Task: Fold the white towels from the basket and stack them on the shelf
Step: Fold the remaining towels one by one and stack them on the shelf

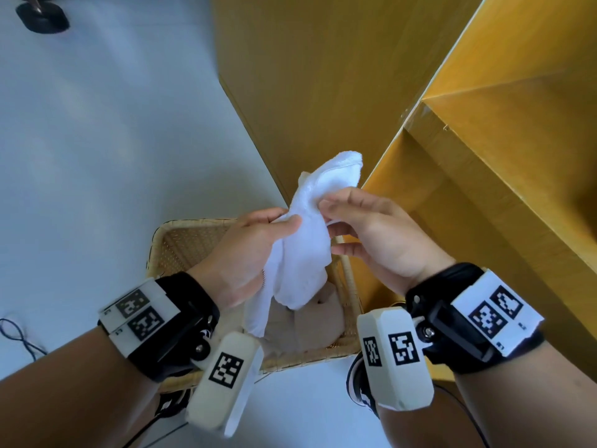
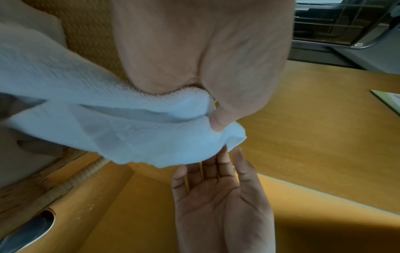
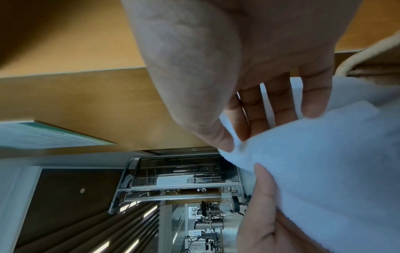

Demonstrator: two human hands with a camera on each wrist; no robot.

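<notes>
**A:** Where's the towel, and what shape is it in?

**B:** The white towel (image 1: 307, 240) is held up in the air over the wicker basket (image 1: 168, 240), bunched and drooping, with one hemmed corner sticking up and the lower end hanging toward the basket's inside. It isn't folded at all.

**A:** Who has hold of it?

**B:** Both hands. The left hand (image 1: 248, 253) is curled around the bunched middle, thumb pressed over the cloth; the left wrist view shows that thumb (image 2: 218, 119) clamping a hemmed edge. The right hand (image 1: 374, 234) pinches a fold near the top between thumb and forefinger, its other fingers loose and spread.

**A:** So which step is this?

**B:** I'd judge it as the start of a fold: the towel is out of the basket and the hands are hunting for edges or corners so it can be opened out.

**A:** Anything left in the basket?

**B:** There is beige cloth (image 1: 310, 321) lying at the bottom. Whether any more white towels sit under it I can't tell, since the hanging towel and the wrists cover much of it.

**A:** And the next move?

**B:** Probably each hand needs to slide along the hem to a corner, then draw apart so the towel hangs flat, before halving it. The yellow wooden shelf (image 1: 504, 176) stands just to the right of the basket, near enough to reach for stacking.
</notes>
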